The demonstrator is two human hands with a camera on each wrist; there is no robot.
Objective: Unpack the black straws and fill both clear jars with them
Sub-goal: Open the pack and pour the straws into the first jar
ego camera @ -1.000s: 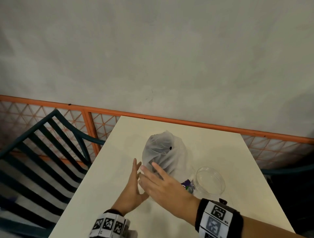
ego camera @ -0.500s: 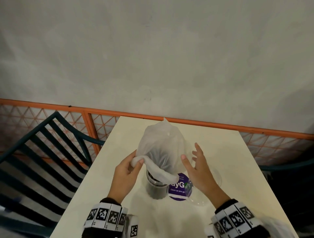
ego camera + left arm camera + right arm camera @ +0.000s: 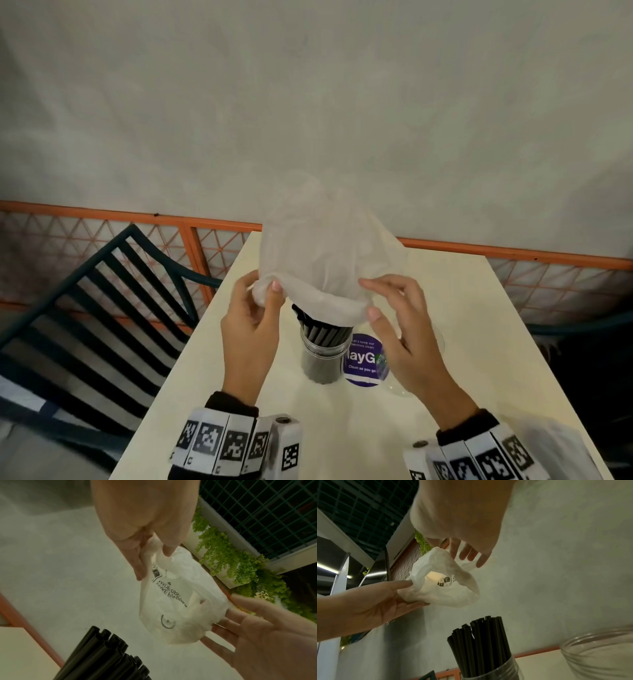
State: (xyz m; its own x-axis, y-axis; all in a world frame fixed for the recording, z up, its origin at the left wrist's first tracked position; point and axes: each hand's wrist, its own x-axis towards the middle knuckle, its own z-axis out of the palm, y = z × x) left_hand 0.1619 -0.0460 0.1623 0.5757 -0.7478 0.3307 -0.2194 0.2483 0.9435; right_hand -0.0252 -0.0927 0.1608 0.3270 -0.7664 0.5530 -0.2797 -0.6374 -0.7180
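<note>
A clear jar packed with black straws stands upright on the cream table. Above it hangs a white plastic bag, mouth downward, its rolled rim just over the straw tips. My left hand pinches the rim on the left. On the right, the thumb and forefinger of my right hand take the rim between them. The second clear jar stands right of the straws, largely hidden behind my right hand in the head view. The left wrist view shows the bag printed with black lettering.
A purple round sticker lies on the table beside the full jar. A dark slatted chair stands at the left, and an orange mesh railing runs along the grey wall. Something white lies at the near right table edge.
The bag has been lifted higher off the straws, baring the jar. My left hand rose with the rim, and my right hand moved in from open beside the bag onto its rim.
</note>
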